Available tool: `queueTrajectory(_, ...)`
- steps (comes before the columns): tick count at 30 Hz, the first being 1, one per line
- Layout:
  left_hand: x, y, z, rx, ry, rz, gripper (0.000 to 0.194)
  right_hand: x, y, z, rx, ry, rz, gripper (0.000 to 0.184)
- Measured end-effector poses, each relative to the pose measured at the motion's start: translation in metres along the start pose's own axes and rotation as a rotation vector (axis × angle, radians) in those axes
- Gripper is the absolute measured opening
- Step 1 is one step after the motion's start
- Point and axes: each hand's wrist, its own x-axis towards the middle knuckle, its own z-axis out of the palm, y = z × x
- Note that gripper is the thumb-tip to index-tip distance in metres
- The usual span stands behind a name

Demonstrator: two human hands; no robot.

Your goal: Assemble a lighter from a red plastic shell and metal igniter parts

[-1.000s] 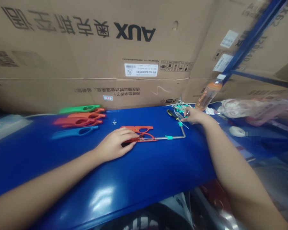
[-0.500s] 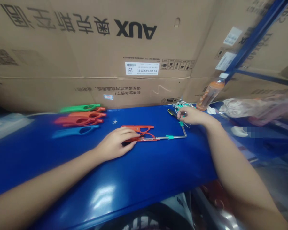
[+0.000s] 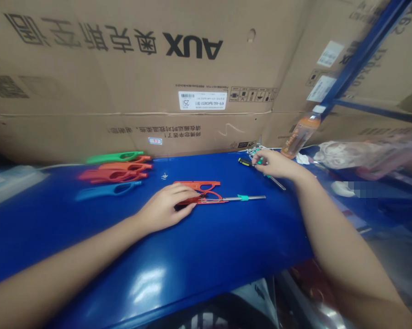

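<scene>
My left hand (image 3: pixel 166 206) is closed over the near end of an orange-red plastic handle shell (image 3: pixel 219 200), like that of a long-necked lighter, lying on the blue table. From the shell a thin metal tube (image 3: pixel 255 198) with a teal collar points right. A second orange-red shell (image 3: pixel 209 185) lies just behind it. My right hand (image 3: pixel 270 162) is pinched, with another metal tube (image 3: pixel 277 183) with teal parts sticking out beneath it; the exact grip is partly hidden. A black-and-yellow screwdriver (image 3: pixel 244 161) lies at its fingertips.
Green (image 3: pixel 118 156), red (image 3: pixel 118 175) and blue handle shells (image 3: pixel 109 190) lie at the left. Small white bits (image 3: pixel 164 176) are on the table. Tubes with white wires (image 3: pixel 254 150) sit behind my right hand, near an orange drink bottle (image 3: pixel 300 135). A cardboard box (image 3: pixel 123 100) stands behind.
The tube near my right hand has swung out to the right, away from the end of the tube in the shell. The screwdriver's angle has shifted slightly. My left hand stays put.
</scene>
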Motion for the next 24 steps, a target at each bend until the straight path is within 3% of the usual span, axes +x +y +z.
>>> queueTrajectory(3,0.001,0.0,0.001,-0.037,0.064,-0.068,0.027,-0.005,-0.028,0.009,0.533,0.013,-0.178,0.017)
queueTrajectory(6,0.004,0.005,0.0,-0.1,0.141,-0.174,0.027,-0.01,-0.058,0.024,0.788,-0.036,-0.35,0.017)
queueTrajectory(10,0.014,0.018,-0.002,-0.289,0.188,-0.353,0.026,-0.019,-0.089,0.044,0.867,-0.122,-0.481,0.012)
queueTrajectory(16,0.033,0.034,0.002,-0.729,0.163,-0.559,0.029,-0.025,-0.113,0.068,1.097,-0.207,-0.385,0.025)
queueTrajectory(19,0.037,0.039,0.007,-0.898,0.162,-0.595,0.029,-0.027,-0.114,0.074,1.131,-0.145,-0.346,0.032)
queueTrajectory(22,0.036,0.041,0.013,-1.019,0.179,-0.624,0.032,-0.029,-0.112,0.074,0.992,-0.003,-0.396,0.033)
queueTrajectory(24,0.035,0.041,0.017,-1.052,0.191,-0.629,0.038,-0.029,-0.111,0.074,0.924,0.023,-0.422,0.038)
